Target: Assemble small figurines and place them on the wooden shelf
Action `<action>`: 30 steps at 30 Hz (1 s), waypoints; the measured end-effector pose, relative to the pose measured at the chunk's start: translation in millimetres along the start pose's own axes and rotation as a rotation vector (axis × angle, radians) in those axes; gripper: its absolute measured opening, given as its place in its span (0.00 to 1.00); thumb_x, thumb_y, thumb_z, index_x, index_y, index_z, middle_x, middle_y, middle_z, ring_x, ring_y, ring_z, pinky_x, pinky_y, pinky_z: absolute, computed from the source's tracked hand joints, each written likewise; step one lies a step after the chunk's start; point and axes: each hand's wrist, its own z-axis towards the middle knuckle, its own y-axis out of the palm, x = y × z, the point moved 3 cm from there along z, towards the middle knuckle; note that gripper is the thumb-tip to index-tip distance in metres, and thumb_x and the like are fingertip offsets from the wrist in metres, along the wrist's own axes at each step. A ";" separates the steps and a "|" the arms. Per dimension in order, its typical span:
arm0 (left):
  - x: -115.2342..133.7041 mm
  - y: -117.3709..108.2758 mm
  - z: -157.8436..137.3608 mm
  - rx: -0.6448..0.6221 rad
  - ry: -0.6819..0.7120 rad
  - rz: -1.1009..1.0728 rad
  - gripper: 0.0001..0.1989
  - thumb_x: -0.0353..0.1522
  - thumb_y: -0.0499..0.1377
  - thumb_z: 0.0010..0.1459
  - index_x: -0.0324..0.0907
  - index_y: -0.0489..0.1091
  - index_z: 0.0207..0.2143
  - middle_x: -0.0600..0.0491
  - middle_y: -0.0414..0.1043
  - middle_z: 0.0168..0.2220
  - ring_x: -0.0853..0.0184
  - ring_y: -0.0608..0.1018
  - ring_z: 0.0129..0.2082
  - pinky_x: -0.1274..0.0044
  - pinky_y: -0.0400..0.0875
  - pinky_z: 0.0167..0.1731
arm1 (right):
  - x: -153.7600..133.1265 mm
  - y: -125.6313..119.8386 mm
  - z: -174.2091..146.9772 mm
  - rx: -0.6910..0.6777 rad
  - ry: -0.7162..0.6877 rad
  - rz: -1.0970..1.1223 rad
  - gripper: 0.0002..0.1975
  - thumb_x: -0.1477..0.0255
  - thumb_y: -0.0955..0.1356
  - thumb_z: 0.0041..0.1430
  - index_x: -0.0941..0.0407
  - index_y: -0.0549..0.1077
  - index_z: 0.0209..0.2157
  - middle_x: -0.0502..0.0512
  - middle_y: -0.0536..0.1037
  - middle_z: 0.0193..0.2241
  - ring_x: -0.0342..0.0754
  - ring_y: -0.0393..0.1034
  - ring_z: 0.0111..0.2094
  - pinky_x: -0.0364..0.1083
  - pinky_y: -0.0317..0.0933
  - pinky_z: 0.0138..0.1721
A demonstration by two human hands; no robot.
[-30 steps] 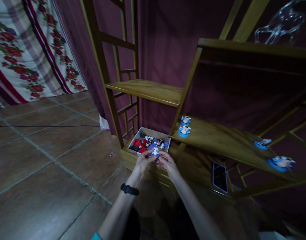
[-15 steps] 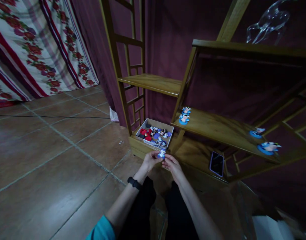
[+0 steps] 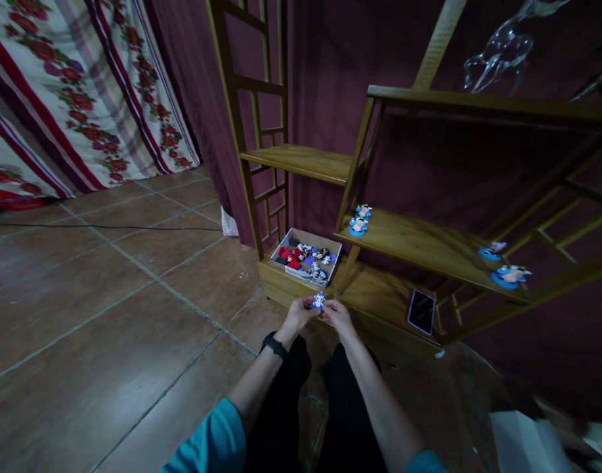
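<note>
A brown tiled floor (image 3: 108, 368) is bordered at the upper left by a flowered cloth (image 3: 77, 135), and a maroon curtain (image 3: 325, 79) is hung behind a wooden shelf unit (image 3: 429, 249). Dark trousers (image 3: 350, 407) and teal sleeves (image 3: 212, 440) are worn by the person seated or crouched in front. A clear glass animal (image 3: 502, 52) is displayed on the upper right shelf. On the unit's low base, a shallow open box (image 3: 316, 240) is filled with small figures (image 3: 305, 256) in red, black, white and purple. A dark-screened phone (image 3: 421, 311) is laid farther right, beneath the middle shelf, where two blue-based figures (image 3: 358, 227) are stood close together at the left end and two more (image 3: 510, 276) are placed near the right end. The left wrist is circled by a black band (image 3: 275, 345). Just in front of the box, a small white-and-purple figure (image 3: 319, 300) is held upright between the fingertips of the left hand (image 3: 299, 313) and right hand (image 3: 339, 315), both closed narrowly at its sides.
</note>
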 end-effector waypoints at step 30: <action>-19.7 -8.3 -5.8 -0.002 0.038 0.037 0.22 0.28 0.72 0.26 0.37 0.66 0.26 0.55 0.71 0.24 0.70 0.73 0.25 0.74 0.67 0.33 | 5.2 -5.3 -13.1 -0.075 0.244 0.274 0.06 0.78 0.71 0.42 0.57 0.72 0.27 0.51 0.77 0.21 0.42 0.71 0.23 0.42 0.67 0.29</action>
